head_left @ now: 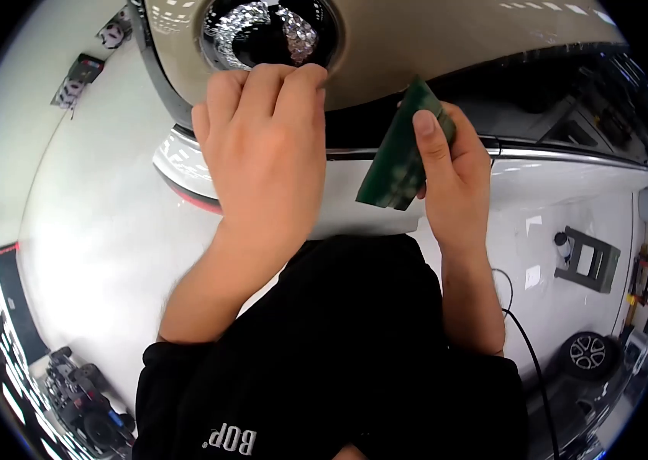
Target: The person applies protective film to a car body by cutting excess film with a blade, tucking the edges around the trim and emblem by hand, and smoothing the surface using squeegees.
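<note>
A flat dark green piece (397, 157) is in my right hand (450, 169), the thumb on its face and the fingers behind it; it tilts over the edge of a white car panel (523, 180). My left hand (266, 138) is over the tan car panel (416, 46), back of the hand up and fingers curled down at the rim of a round black recess (224, 34) with shiny crinkled silver patches (298, 37). The left fingertips are hidden, so I cannot make out what they hold.
A grey step stool (603, 264) with a bottle (562, 245) stands on the floor at the right. Below it is a wheel (587, 350). A black cable (536, 360) runs down beside my right arm. Dark equipment (86, 402) lies at the lower left.
</note>
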The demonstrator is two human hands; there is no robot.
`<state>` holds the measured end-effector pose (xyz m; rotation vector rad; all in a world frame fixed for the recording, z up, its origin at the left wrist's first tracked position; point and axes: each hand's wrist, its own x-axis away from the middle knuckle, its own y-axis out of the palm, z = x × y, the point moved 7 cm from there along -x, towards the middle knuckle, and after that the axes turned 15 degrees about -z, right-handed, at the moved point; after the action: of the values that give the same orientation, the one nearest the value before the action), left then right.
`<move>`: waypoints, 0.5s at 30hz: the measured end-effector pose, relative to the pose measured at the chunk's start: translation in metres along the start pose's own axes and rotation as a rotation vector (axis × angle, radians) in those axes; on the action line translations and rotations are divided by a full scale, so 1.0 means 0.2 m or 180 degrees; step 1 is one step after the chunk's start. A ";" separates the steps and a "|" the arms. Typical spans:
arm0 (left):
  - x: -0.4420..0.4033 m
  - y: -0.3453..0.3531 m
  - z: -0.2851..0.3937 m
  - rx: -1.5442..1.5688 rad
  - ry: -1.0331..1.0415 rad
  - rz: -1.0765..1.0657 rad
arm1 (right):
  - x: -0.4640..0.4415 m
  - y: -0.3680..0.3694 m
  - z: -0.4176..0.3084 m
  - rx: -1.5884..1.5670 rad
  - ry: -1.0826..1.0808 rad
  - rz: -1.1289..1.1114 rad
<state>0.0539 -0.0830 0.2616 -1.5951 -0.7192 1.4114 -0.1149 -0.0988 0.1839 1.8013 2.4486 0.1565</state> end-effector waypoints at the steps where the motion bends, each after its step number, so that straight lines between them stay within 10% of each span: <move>1: 0.00 0.01 0.01 -0.0018 -0.0089 0.0071 | -0.01 -0.02 -0.01 0.0077 0.0051 0.0057; 15: 0.02 0.05 0.02 -0.0516 -0.0563 0.0733 | 0.10 -0.07 0.11 0.0282 0.0458 -0.1311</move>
<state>0.0488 -0.0824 0.2512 -1.7368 -0.7892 1.7151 -0.1307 -0.0837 0.1605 1.3117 2.9061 0.1501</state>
